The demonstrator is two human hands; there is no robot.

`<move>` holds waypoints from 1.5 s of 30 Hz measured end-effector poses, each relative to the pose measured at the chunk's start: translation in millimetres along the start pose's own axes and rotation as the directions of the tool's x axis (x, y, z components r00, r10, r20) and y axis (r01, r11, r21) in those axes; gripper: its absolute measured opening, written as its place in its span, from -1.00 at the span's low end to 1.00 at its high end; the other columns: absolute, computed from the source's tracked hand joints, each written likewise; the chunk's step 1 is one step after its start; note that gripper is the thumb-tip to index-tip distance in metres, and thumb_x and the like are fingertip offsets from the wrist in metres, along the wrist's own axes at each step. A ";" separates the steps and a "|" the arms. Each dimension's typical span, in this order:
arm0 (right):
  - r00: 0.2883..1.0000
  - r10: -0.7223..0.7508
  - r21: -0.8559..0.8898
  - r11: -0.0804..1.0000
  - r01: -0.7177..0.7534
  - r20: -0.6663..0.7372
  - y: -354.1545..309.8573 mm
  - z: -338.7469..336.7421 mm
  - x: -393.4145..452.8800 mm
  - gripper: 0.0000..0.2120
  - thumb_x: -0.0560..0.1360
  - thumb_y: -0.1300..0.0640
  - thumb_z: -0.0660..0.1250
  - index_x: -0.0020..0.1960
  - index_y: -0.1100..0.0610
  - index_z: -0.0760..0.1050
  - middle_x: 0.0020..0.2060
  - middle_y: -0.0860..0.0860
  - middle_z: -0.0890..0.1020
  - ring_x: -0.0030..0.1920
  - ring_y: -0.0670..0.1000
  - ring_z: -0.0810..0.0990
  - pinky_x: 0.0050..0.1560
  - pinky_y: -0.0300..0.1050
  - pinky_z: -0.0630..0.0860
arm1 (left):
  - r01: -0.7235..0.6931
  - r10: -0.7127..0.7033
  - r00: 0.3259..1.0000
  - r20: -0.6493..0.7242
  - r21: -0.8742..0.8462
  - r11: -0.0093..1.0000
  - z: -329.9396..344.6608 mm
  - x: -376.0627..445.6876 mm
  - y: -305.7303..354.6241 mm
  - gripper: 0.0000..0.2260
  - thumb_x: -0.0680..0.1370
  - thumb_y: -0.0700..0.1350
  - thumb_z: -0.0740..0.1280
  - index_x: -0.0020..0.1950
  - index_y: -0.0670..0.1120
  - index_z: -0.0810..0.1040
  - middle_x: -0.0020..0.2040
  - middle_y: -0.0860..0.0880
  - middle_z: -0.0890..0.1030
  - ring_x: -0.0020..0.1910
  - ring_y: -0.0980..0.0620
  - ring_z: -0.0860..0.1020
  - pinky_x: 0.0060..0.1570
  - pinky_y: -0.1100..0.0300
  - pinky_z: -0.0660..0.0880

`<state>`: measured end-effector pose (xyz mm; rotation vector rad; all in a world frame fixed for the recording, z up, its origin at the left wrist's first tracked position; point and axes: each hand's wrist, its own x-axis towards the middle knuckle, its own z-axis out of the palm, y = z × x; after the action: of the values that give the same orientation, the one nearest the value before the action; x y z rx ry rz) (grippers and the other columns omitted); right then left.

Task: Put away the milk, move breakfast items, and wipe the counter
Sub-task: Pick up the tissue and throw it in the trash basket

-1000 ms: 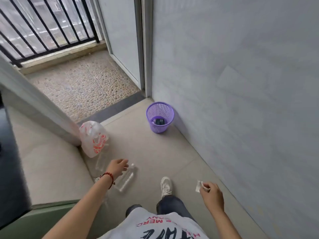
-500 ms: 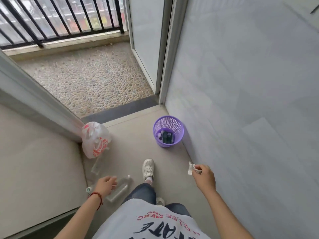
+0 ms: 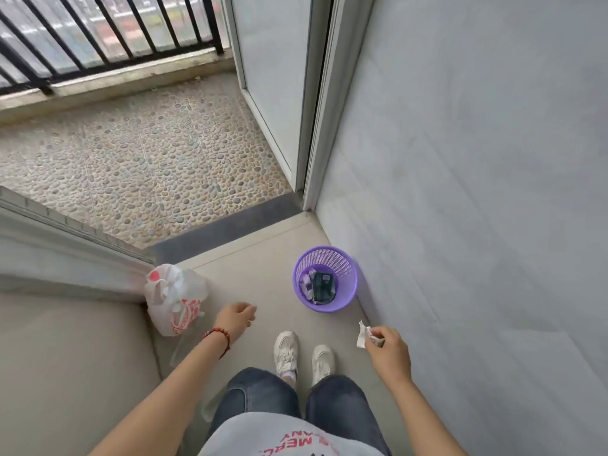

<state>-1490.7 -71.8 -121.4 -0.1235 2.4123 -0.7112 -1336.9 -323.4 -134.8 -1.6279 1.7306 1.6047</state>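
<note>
Step in hand: judged from the scene, dropping a used wipe into the bin, the tail of the counter-wiping part of the task.
Task's thing: a small crumpled white tissue point(image 3: 362, 337), pinched at its lower edge by the right hand point(image 3: 388, 352), which is held in the air above the floor.
Right grip: narrow, thumb and fingers closed on the tissue, most of which sticks up and to the left of the knuckles.
Left grip: the left hand point(image 3: 235, 319) hangs loosely curled and holds nothing; a red bead bracelet point(image 3: 217, 335) sits on its wrist.
Key relation: the purple wastebasket point(image 3: 342, 302) stands on the floor ahead and slightly left of the right hand, near it, close against the grey wall point(image 3: 477, 192). The right hand is the nearer one; the left is further off, across the feet.
Basket mouth: open and facing up, so I judge that a short forward reach and a release would do.
Risk: the tissue is light and may drift past the rim.
Beside the left hand: a white and red plastic bag point(image 3: 174, 297) on the floor by the door frame.
Hard to make out: the basket's contents, something dark and some pale scraps; clear plastic low beside the left forearm is blurred. No counter or milk in view.
</note>
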 end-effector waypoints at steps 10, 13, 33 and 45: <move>0.993 0.013 -0.127 0.992 0.001 0.114 -31.3 44.4 111.6 -0.82 0.43 0.11 0.35 -0.08 0.23 0.57 -0.09 0.12 0.58 -0.05 0.17 0.56 -0.13 -0.05 0.44 | 0.093 -0.094 0.996 -0.004 -0.072 0.993 25.3 50.0 16.5 -0.84 0.55 -0.11 0.21 -0.07 -0.14 0.54 -0.16 -0.11 0.59 -0.18 -0.03 0.54 -0.07 0.15 0.41; 0.995 0.031 -0.129 0.992 -0.018 0.098 -40.4 58.5 144.3 -0.81 0.43 0.12 0.33 -0.06 0.22 0.58 -0.03 0.15 0.60 -0.01 0.19 0.56 -0.10 -0.06 0.45 | 0.124 -0.123 0.992 0.025 -0.051 0.991 35.6 54.9 4.8 -0.85 0.55 -0.09 0.20 -0.07 -0.10 0.54 -0.15 -0.09 0.61 -0.15 -0.03 0.56 -0.04 0.12 0.44; 0.971 0.137 -0.158 0.982 -0.106 0.198 -38.1 32.6 156.6 -0.71 0.46 0.22 0.29 0.16 0.25 0.51 0.13 0.20 0.59 0.15 0.16 0.54 0.12 -0.11 0.41 | 0.141 -0.144 0.987 -0.075 -0.041 0.989 14.6 46.2 -5.8 -0.83 0.54 -0.09 0.21 -0.07 -0.11 0.56 -0.14 -0.09 0.63 -0.09 -0.07 0.58 0.02 0.04 0.48; 0.914 -0.003 -0.224 0.969 0.102 0.405 -34.7 4.1 120.8 -0.75 0.48 0.18 0.28 0.13 0.23 0.53 0.10 0.18 0.61 0.11 0.14 0.55 0.06 -0.14 0.39 | 0.143 -0.283 0.915 -0.289 -0.424 0.894 26.8 -29.4 -37.0 -0.82 0.54 -0.14 0.21 -0.10 -0.20 0.56 -0.15 -0.13 0.60 -0.15 -0.07 0.54 -0.23 0.16 0.42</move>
<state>-1588.6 -133.4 -170.7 -0.3969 2.0893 -0.3659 -1309.1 -277.1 -139.8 -2.3270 1.3477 1.7170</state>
